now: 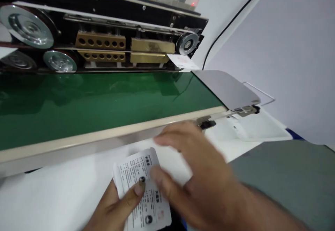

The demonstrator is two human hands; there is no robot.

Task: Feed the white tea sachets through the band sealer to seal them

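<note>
White printed sachets [133,164] with dark text and small round black marks lie overlapping in my left hand [117,203]. My left thumb presses on the top one, and the fingers are hidden underneath. Over the right edge of the sachets hovers my right hand [201,175], blurred, with thumb and fingers apart and nothing seen between them. Its thumb tip overlaps the sachets in view; I cannot tell whether it touches. Another white sachet [183,61] sticks out of the right end of a band sealer [104,25], beside the small pulley.
A green conveyor belt [112,102] runs below the sealer's pulleys and brass blocks [101,41]. At its right end is a grey metal plate [227,88]. A pale rail [112,131] edges the belt's near side. A white tray [256,126] sits lower right. A black cable [230,25] hangs behind.
</note>
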